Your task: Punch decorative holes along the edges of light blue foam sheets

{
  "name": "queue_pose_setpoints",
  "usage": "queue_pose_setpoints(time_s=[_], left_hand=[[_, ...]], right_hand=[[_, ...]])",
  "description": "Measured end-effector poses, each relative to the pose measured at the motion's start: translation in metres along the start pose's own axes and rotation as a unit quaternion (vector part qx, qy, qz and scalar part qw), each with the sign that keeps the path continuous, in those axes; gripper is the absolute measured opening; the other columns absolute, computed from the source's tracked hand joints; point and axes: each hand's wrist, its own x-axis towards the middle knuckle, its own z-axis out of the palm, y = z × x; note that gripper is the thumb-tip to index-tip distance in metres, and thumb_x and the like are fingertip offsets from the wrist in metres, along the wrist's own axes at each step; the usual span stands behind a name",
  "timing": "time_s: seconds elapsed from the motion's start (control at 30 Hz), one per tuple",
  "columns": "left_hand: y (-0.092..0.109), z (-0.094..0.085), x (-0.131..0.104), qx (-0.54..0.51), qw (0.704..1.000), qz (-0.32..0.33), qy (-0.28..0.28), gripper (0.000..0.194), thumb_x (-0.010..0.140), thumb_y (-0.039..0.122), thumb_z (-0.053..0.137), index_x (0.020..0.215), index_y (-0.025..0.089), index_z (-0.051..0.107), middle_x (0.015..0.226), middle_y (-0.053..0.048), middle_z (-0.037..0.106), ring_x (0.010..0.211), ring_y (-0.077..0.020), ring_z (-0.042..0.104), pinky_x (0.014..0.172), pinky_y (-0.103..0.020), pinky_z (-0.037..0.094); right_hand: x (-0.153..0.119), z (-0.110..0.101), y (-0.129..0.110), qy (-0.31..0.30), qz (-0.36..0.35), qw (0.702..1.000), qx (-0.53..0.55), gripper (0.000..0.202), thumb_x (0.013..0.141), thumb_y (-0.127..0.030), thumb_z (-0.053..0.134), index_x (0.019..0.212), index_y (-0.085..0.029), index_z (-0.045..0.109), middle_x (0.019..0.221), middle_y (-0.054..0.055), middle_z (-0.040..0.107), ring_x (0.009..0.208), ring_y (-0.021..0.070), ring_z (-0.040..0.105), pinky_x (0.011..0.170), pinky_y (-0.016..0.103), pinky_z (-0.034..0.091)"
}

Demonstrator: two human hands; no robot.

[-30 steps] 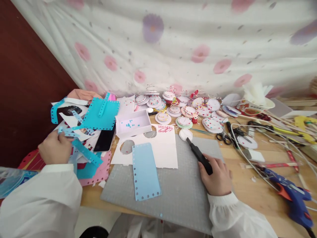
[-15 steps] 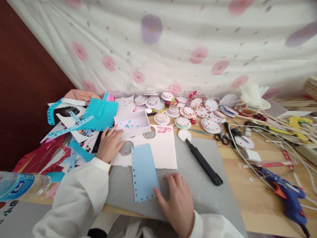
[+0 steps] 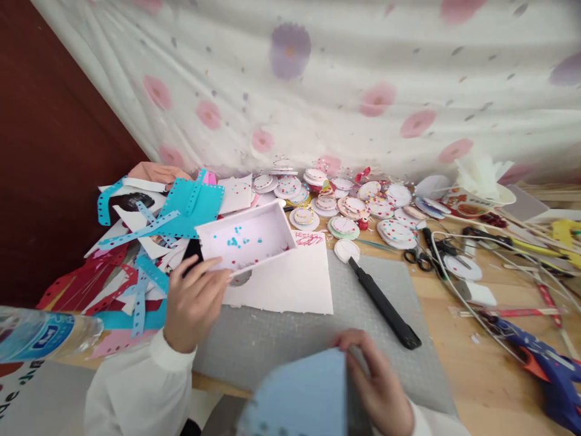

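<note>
My left hand [image 3: 195, 301] grips the near left corner of a shallow white box [image 3: 267, 237], which is tilted a little toward me. Small turquoise and red paper bits lie inside it. Low at the front edge, my right hand [image 3: 374, 378] pinches the right side of a light blue sheet of card [image 3: 308, 393], blurred by motion and partly cut off by the frame. Under the box lies a white paper [image 3: 290, 287] with red scribbles, on a grey cutting mat [image 3: 254, 345]. A black utility knife [image 3: 385, 306] rests on the mat's right part.
Decorated paper discs [image 3: 351, 208] fill the back of the table. Coloured paper scraps [image 3: 145, 242] and a water bottle [image 3: 49, 333] are at the left. Scissors [image 3: 418, 259], a white cable and a blue glue gun [image 3: 540, 357] lie at the right.
My left hand has taken hold of the box, lifting and tilting it nearer. My right hand has picked the blue card off the mat and brought it toward me, over the table edge.
</note>
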Motion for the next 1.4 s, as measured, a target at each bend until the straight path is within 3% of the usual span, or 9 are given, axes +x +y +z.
queue_pose_setpoints(time_s=[0.17,0.33,0.43,0.57,0.7,0.9,1.13,1.27,1.4], left_hand=[[0.044,0.011,-0.006,-0.124,0.988,0.045,-0.076,0.023,0.086,0.002,0.049,0.094,0.019,0.062,0.081,0.0,0.073,0.097,-0.0195,0.065,0.1,-0.045,0.035],[0.061,0.019,-0.004,-0.225,0.964,0.019,-0.141,0.022,0.089,0.009,0.049,0.103,0.019,0.062,0.096,-0.004,0.071,0.1,-0.0213,0.062,0.1,-0.045,0.037],[0.06,0.005,0.001,-0.297,0.948,-0.05,-0.101,0.024,0.089,0.012,0.051,0.111,0.018,0.06,0.109,-0.008,0.067,0.102,-0.0209,0.06,0.093,-0.039,0.043],[0.06,-0.022,0.006,-0.392,0.9,-0.192,0.01,0.018,0.092,0.015,0.05,0.084,0.022,0.065,0.046,0.008,0.049,0.047,-0.0098,0.049,0.093,-0.036,0.044],[0.046,-0.032,0.014,-0.477,0.838,-0.263,0.042,0.049,0.099,0.026,0.03,0.057,0.02,0.054,0.038,0.008,0.037,0.043,-0.0097,0.047,0.102,-0.041,0.037],[-0.018,0.039,0.056,-0.292,0.911,-0.287,-0.044,0.017,0.086,0.029,0.055,0.095,0.017,0.062,0.099,-0.006,0.067,0.091,-0.0186,0.062,0.083,-0.031,0.049],[-0.059,0.157,0.103,-0.26,0.924,-0.258,-0.112,0.029,0.067,0.016,0.066,0.095,0.015,0.061,0.093,-0.008,0.063,0.092,-0.0237,0.058,0.085,-0.035,0.046],[-0.062,0.172,0.109,-0.271,0.918,-0.258,-0.133,0.017,0.069,0.02,0.064,0.084,0.016,0.06,0.075,-0.004,0.061,0.078,-0.0215,0.058,0.076,-0.034,0.047],[-0.054,0.141,0.111,-0.304,0.907,-0.265,-0.123,0.03,0.076,0.039,0.062,0.093,0.015,0.058,0.083,-0.006,0.064,0.079,-0.0204,0.059,0.075,-0.033,0.048]], right_hand=[[-0.001,-0.06,0.004,0.097,0.01,0.995,-0.028,0.011,0.093,-0.027,0.044,0.097,-0.025,0.054,0.085,0.005,0.058,0.077,0.0195,0.057,0.062,0.027,0.049],[0.009,-0.06,0.002,0.107,0.027,0.99,-0.088,0.014,0.093,-0.03,0.045,0.099,-0.024,0.055,0.083,0.004,0.058,0.07,0.018,0.054,0.057,0.027,0.045],[0.03,-0.047,-0.005,0.087,0.016,0.991,-0.098,0.012,0.093,-0.029,0.045,0.098,-0.023,0.054,0.081,0.003,0.057,0.066,0.0162,0.053,0.058,0.027,0.043],[0.072,-0.036,-0.014,0.061,-0.017,0.99,-0.124,0.011,0.092,-0.027,0.046,0.095,-0.022,0.055,0.081,0.002,0.059,0.067,0.0163,0.054,0.06,0.027,0.042],[0.104,-0.028,-0.016,0.018,-0.071,0.987,-0.141,0.009,0.091,-0.025,0.048,0.095,-0.02,0.054,0.087,0.005,0.062,0.077,0.0189,0.058,0.067,0.029,0.043],[0.106,-0.015,-0.008,0.003,-0.092,0.987,-0.131,0.005,0.09,-0.021,0.048,0.091,-0.02,0.053,0.085,0.004,0.06,0.081,0.0192,0.057,0.072,0.03,0.043],[0.1,-0.003,-0.005,-0.007,-0.105,0.978,-0.181,0.006,0.089,-0.016,0.046,0.089,-0.02,0.051,0.082,0.005,0.058,0.078,0.0218,0.052,0.071,0.036,0.037],[0.101,0.0,-0.003,-0.002,-0.104,0.977,-0.184,0.008,0.089,-0.016,0.045,0.088,-0.019,0.051,0.08,0.005,0.057,0.077,0.022,0.05,0.07,0.036,0.036],[0.1,-0.002,-0.003,-0.002,-0.102,0.981,-0.167,0.008,0.089,-0.016,0.045,0.09,-0.02,0.052,0.082,0.005,0.057,0.078,0.022,0.05,0.07,0.036,0.037]])
